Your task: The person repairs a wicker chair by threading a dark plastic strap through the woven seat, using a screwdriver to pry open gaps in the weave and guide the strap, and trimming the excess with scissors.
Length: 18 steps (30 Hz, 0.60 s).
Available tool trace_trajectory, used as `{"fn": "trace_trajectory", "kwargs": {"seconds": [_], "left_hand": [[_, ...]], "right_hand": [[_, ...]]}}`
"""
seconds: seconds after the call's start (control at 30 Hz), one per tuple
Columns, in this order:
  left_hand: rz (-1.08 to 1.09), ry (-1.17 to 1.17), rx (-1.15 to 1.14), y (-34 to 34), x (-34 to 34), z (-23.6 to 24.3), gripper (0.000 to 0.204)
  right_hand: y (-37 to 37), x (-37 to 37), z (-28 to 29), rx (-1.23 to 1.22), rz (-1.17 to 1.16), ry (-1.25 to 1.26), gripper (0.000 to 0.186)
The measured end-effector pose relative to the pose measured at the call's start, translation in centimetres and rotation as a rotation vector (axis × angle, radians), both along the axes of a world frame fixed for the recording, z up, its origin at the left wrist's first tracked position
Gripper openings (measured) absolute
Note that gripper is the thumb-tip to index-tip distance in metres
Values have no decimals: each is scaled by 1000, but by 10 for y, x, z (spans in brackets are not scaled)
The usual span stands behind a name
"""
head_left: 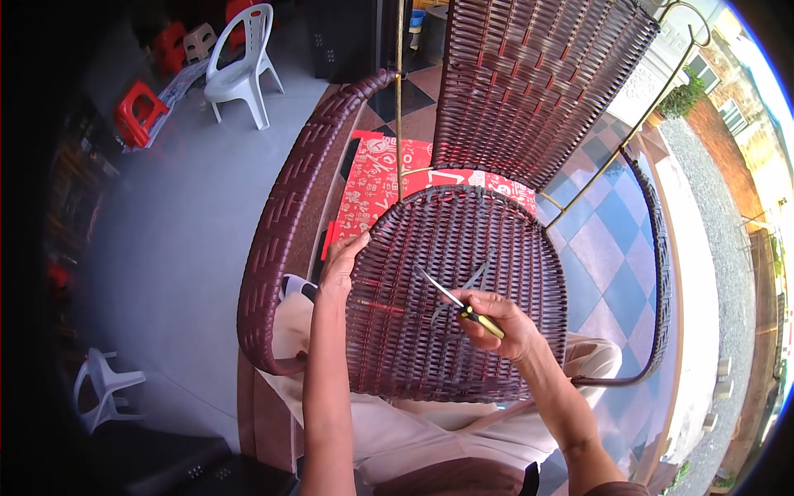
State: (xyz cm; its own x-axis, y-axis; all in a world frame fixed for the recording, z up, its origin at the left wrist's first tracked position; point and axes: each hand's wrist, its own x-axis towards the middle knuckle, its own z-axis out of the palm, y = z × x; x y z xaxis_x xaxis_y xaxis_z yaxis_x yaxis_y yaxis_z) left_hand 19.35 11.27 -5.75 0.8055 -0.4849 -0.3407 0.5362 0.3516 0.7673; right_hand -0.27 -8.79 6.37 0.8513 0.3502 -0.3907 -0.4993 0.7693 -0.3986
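A dark red-brown wicker chair [463, 223] stands before me, its woven seat over my lap and its backrest rising at the far side. My left hand [341, 263] grips the left rim of the seat, its fingertips partly hidden by the edge. Over the middle of the seat, my right hand [496, 322] is closed round a screwdriver-like tool [482, 321] with a yellow and black handle. Its slim metal shaft points up and left, the tip close to the weave. Loose grey strands [475, 277] lie on the seat beside the shaft.
The chair's woven left arm [302, 182] and right arm [657, 240] curve round both sides. Behind the seat lies a red patterned mat [380, 174] on checkered tiles [612, 248]. A white plastic chair [244, 70] and a red stool [139, 114] stand at the far left.
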Motion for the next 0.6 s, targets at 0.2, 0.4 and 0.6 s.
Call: {"fn": "trace_trajectory", "kwargs": {"seconds": [0.2, 0.4, 0.6], "left_hand": [[-2, 11, 10, -2, 2, -5, 18], [16, 26, -6, 1, 2, -4, 16], [46, 153, 71, 2, 0, 0, 31]], "right_hand": [[-1, -11, -10, 64, 3, 8, 35], [9, -32, -3, -271, 100, -56, 30], [32, -54, 4, -970, 284, -167, 27]]}}
